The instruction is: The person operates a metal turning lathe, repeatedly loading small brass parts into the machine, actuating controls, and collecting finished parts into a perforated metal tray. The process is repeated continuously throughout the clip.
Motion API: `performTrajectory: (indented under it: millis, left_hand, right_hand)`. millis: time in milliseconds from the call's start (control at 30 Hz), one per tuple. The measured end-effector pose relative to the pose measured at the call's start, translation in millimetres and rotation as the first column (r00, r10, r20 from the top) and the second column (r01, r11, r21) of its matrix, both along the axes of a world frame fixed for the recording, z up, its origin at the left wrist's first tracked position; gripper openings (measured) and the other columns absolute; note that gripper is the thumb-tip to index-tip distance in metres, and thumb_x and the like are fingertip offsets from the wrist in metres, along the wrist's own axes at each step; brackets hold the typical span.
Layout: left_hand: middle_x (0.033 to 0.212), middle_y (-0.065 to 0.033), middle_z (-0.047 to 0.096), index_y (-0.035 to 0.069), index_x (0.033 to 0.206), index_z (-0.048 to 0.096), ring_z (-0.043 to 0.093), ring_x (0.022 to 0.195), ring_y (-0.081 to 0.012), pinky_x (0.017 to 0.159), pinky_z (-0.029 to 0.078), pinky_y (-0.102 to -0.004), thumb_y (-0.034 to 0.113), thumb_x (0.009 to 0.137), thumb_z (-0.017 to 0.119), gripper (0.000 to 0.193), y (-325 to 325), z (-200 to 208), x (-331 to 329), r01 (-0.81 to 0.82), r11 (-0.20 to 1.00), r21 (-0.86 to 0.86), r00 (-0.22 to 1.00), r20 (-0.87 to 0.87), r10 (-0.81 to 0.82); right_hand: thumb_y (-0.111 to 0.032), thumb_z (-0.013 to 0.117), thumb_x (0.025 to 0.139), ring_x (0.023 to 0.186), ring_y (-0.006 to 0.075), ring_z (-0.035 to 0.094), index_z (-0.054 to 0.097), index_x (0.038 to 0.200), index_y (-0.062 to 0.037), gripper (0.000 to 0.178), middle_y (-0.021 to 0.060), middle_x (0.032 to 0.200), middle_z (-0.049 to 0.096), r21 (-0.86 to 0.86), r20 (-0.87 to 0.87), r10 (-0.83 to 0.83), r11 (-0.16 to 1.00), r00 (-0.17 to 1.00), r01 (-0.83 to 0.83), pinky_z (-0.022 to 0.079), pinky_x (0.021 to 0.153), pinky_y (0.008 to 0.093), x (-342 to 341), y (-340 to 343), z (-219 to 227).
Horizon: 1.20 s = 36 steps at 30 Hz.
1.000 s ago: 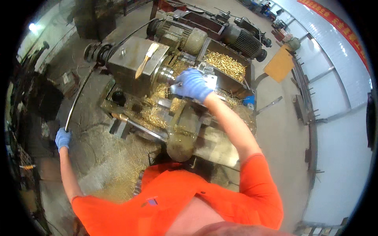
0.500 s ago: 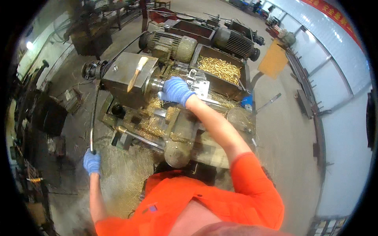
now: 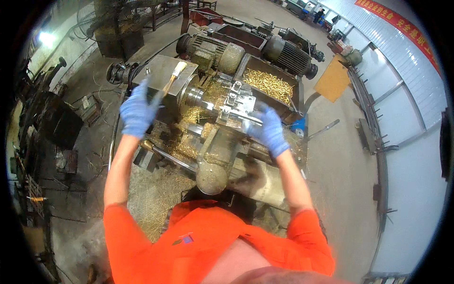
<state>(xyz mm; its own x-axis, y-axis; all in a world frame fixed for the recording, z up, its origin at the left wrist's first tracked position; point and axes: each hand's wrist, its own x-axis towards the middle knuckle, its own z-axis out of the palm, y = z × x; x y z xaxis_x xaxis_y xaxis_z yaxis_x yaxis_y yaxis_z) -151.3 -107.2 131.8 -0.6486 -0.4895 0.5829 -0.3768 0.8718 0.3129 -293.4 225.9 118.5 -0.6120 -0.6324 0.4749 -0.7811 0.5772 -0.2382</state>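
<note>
L hand (image 3: 140,106), gloved, is at the near-left corner of the headstock (image 3: 158,70), thumb & fingers spread apart; brush (image 3: 174,78) lies on top of the headstock, bristles to the far side, handle end just beside that hand. Can't tell if glove touches handle b/c of blur, but no grip shows. R hand (image 3: 269,128), also gloved, is well to the right of the headstock, past the tool post (image 3: 240,104), fingertips near its edge; too blurred to tell if it's closed on anything. Hands well apart. Chuck (image 3: 195,97) sits at the headstock's right face, w/ brass chips (image 3: 187,146) heaped below & in front. Tray (image 3: 288,110) of small brass pieces (image 3: 268,86) is behind & right of the headstock. Step in hand, my guess: reaching for the brush btwn cuts. Next move prob. calls for L fingers closing round the handle, lifting it off the headstock, glove & cuff kept clear of chuck.
</note>
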Motion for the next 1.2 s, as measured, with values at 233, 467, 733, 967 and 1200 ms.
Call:
performTrajectory:
  millis: [233,467,733,967,1200]
  left_hand:
    - [0.068,-0.0133,0.061,0.017,0.112,0.055,0.06,0.058,-0.0309,0.051,0.044,-0.0426,0.035,0.083,0.053,0.034,0,-36,-45,0.063,0.983,-0.174,0.992,0.118,-0.043]
    - [0.069,-0.0169,0.062,0.011,0.084,0.06,0.063,0.066,-0.0325,0.056,0.047,-0.0464,0.029,0.085,0.046,0.023,1,16,-73,0.01,0.985,-0.172,0.971,0.239,0.031]
    - [0.059,-0.0157,0.057,0.011,0.075,0.056,0.058,0.058,-0.0354,0.054,0.043,-0.0476,0.031,0.086,0.048,0.024,97,-10,-103,0.434,0.892,-0.126,0.892,0.204,-0.404]
    - [0.06,-0.0161,0.058,0.01,0.074,0.057,0.059,0.059,-0.0342,0.054,0.044,-0.047,0.026,0.08,0.054,0.017,99,-38,-107,0.535,0.832,-0.15,0.799,0.409,-0.44]
    - [0.066,-0.0162,0.059,0.011,0.074,0.057,0.058,0.065,-0.0358,0.059,0.044,-0.0467,0.025,0.077,0.058,0.014,103,-17,-121,0.531,0.841,-0.106,0.826,0.287,-0.485]
  right_hand:
    - [-0.034,0.07,0.068,0.094,0.0354,0.055,0.068,0.087,-0.0058,0.034,0.0166,0.108,0.058,-0.101,0.191,0.018,0.995,0.981,0.001,0.046,0.083,0.0411,54,36,-47]
    - [-0.034,0.072,0.067,0.092,0.0346,0.056,0.067,0.087,-0.0033,0.037,0.019,0.102,0.059,-0.161,0.298,0.039,0.987,0.954,0.01,0.046,0.08,0.0409,73,46,-32]
    - [-0.033,0.072,0.069,0.088,0.0322,0.057,0.066,0.083,-0.0044,0.032,0.0149,0.096,0.061,-0.118,0.233,-0.018,0.992,0.972,0.046,0.047,0.077,0.0396,83,67,-40]
    - [-0.033,0.072,0.069,0.087,0.0318,0.057,0.066,0.083,-0.0035,0.033,0.0142,0.093,0.063,-0.118,0.27,-0.064,0.988,0.961,0.099,0.047,0.076,0.0394,89,81,-56]
    - [-0.033,0.072,0.069,0.083,0.032,0.058,0.066,0.082,-0.003,0.033,0.0145,0.089,0.063,-0.143,0.279,-0.049,0.985,0.959,0.092,0.047,0.075,0.0393,89,87,-53]
